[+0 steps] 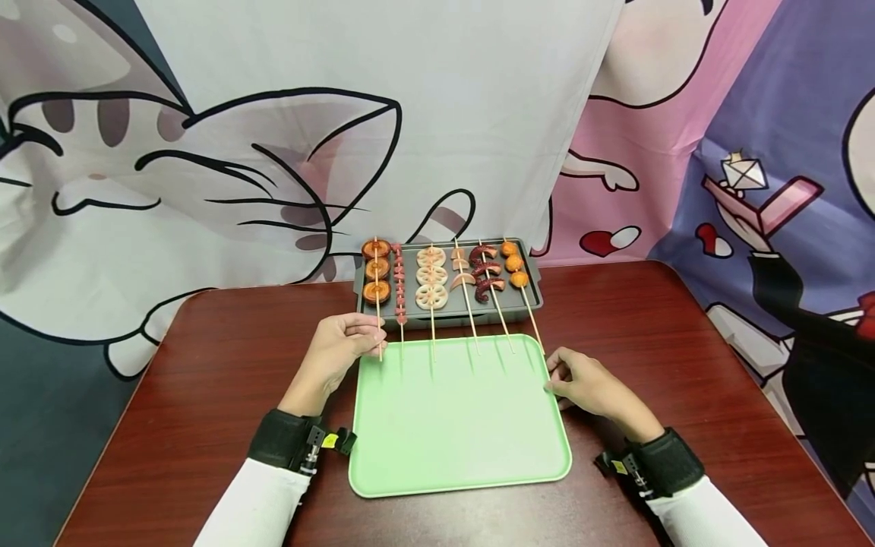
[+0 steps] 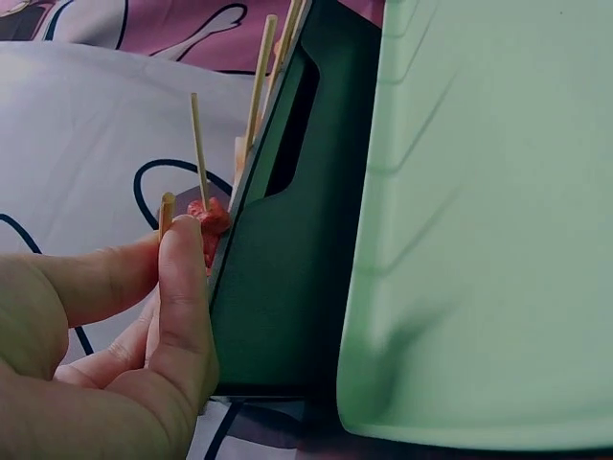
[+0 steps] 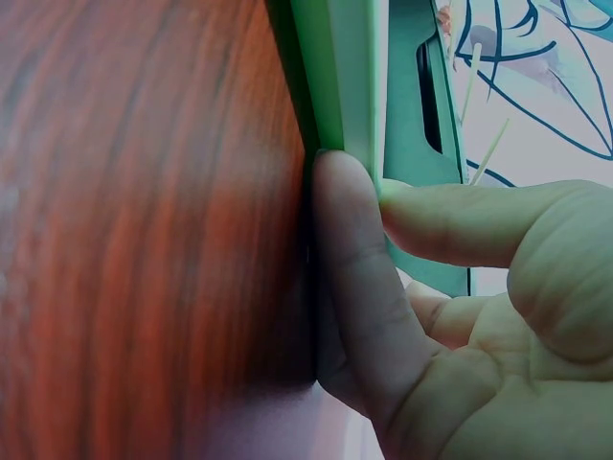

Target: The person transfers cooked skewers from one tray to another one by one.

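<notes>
A grey grill tray [image 1: 533,292] at the back of the table holds several skewers. My left hand [image 1: 372,334] pinches the bare stick of the leftmost skewer [image 1: 377,270], the one with brown mushroom rounds. In the left wrist view, thumb and forefinger of my left hand [image 2: 172,249] close on the stick's end [image 2: 168,206] beside the grey tray's wall [image 2: 287,249]. A pale green tray [image 1: 458,433] lies in front, bare. My right hand [image 1: 555,380] is at its right edge; in the right wrist view the right hand [image 3: 369,187] pinches the green rim [image 3: 350,86] between thumb and forefinger.
Other skewers carry red sausage bits [image 1: 399,292], lotus root slices [image 1: 431,277], octopus pieces [image 1: 487,273] and orange balls [image 1: 514,264]; their sticks overhang the green tray. The dark red wooden table [image 1: 205,395] has a cartoon cloth backdrop [image 1: 239,167] behind it.
</notes>
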